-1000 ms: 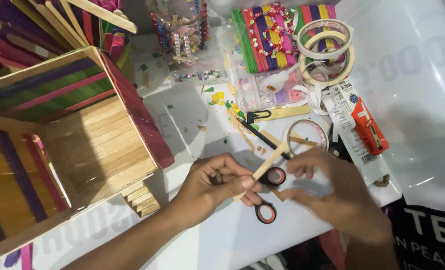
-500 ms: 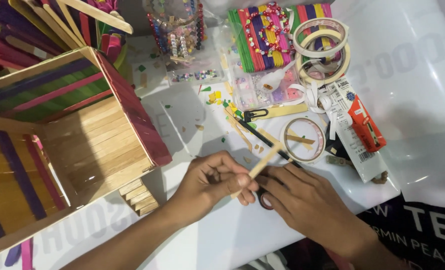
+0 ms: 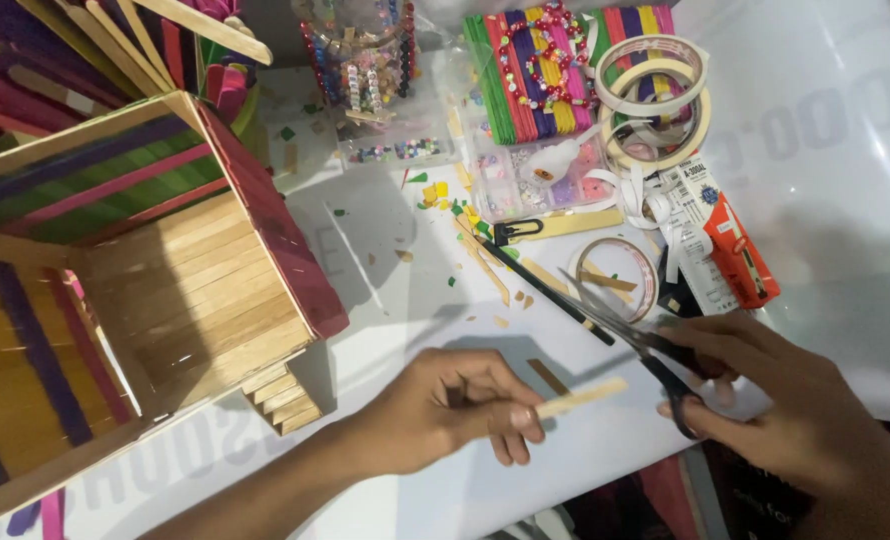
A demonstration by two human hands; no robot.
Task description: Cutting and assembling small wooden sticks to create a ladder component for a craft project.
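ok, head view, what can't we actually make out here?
- Scissors: handle loops mostly covered by the right hand.
- Wooden stick: near end hidden inside the left hand fingers.
- Stick-built box: left and bottom parts cut off by the frame edge.
- Bead tray: contents too small to tell apart.
- Right forearm: cut off at the lower right corner.

big popsicle-stick box [image 3: 165, 290] sits at 9 o'clock; tape rolls [image 3: 655, 95] and bead jar [image 3: 360, 60] up around 12-1
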